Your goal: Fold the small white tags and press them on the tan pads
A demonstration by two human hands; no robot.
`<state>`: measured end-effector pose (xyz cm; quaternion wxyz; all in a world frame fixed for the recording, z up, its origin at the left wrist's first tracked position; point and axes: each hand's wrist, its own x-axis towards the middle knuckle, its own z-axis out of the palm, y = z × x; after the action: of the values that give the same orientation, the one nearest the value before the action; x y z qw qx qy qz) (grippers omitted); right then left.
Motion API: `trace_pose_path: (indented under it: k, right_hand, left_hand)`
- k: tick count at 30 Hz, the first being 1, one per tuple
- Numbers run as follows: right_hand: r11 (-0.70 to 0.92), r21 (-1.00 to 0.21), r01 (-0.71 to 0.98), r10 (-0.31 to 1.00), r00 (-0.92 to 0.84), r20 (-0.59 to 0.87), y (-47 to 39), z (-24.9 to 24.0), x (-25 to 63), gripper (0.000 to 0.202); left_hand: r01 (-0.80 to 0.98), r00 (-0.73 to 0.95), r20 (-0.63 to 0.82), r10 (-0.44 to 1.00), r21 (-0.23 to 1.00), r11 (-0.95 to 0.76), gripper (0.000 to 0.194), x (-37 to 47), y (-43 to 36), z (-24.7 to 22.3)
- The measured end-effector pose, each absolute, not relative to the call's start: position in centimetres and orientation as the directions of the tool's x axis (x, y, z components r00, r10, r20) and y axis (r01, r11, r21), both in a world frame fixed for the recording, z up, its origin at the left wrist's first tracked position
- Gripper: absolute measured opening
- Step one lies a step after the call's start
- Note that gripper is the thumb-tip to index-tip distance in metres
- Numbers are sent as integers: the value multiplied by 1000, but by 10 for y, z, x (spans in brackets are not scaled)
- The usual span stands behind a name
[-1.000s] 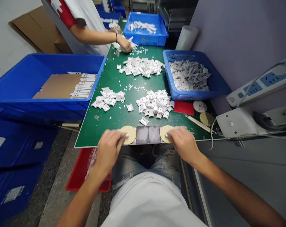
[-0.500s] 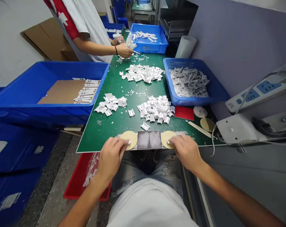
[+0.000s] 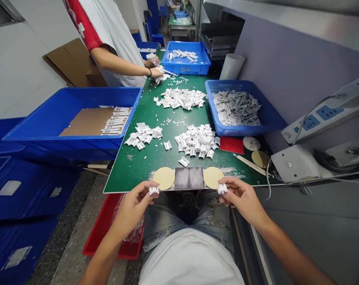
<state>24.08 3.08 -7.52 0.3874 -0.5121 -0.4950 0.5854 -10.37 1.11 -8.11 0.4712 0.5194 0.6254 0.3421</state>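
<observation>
My left hand (image 3: 138,202) pinches a small white plastic part (image 3: 153,190) just off the table's front edge, by the left yellow disc (image 3: 164,178). A similar white part (image 3: 222,189) is between the fingers of my right hand (image 3: 241,198), in front of the right yellow disc (image 3: 212,177). Between the discs lie two dark grey square pads (image 3: 189,178). Behind them a single white part (image 3: 184,161) rests near a larger pile (image 3: 197,139), with a smaller pile (image 3: 143,135) to its left.
The green table (image 3: 120,174) also bears a blue basket of parts (image 3: 235,130), a red sheet (image 3: 231,145) and a knife-like tool (image 3: 252,164). A blue bin (image 3: 63,138) stands left. Across the table, a person's hands (image 3: 156,72) hold white pieces.
Both my hands have drawn back from the yellow discs towards me and lifted, turning the white parts into view. The camera view has tilted up slightly. The other person's hands have shifted.
</observation>
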Motion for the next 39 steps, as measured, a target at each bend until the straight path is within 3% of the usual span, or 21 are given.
trace_pose_path:
  k: [2,4,6,9,12,17,19,21,25,32,36,39]
  right_hand:
    - [-288,-939,-189,932,-280,-229,40,-76,238,35]
    - [-279,-934,-222,941,-260,-219,47,-78,236,28]
    - [-222,-973,-65,963,-171,-208,54,-79,235,23]
    - [-72,-960,272,991,-89,-100,61,-77,236,34]
    - [87,-856,510,978,-208,-25,69,-69,239,30]
    - [307,-641,703,889,-452,-69,96,-51,241,24]
    - [365,-550,751,901,-433,6,111,-45,243,19]
    - [366,-522,771,918,-391,67,122,-42,246,18]
    - [340,-609,716,867,-489,-91,126,-40,250,16]
    - [358,-566,742,895,-446,-18,132,-39,248,15]
    - [383,-602,700,849,-524,-70,129,-45,252,14]
    - [375,-496,783,919,-383,90,131,-47,246,17]
  left_hand:
    - [220,20,-197,980,957,188,32,-98,22,-78]
    - [217,1,-137,991,967,133,29,-92,31,-77]
    - [276,-59,-90,994,956,103,31,-87,38,-76]
    - [382,-52,-54,997,921,70,36,-85,47,-75]
    - [507,67,-53,996,862,12,25,-89,54,-71]
    - [668,186,-103,977,742,-49,22,-99,78,-59]
    - [691,128,-6,992,718,-85,22,-102,90,-55]
    - [645,104,2,995,761,-69,25,-103,96,-52]
    - [625,85,-76,993,780,6,27,-101,93,-57]
    - [698,12,30,999,715,-30,23,-98,102,-63]
    - [673,97,-69,993,740,-14,19,-98,96,-63]
    - [722,-68,101,993,691,-21,20,-90,105,-61]
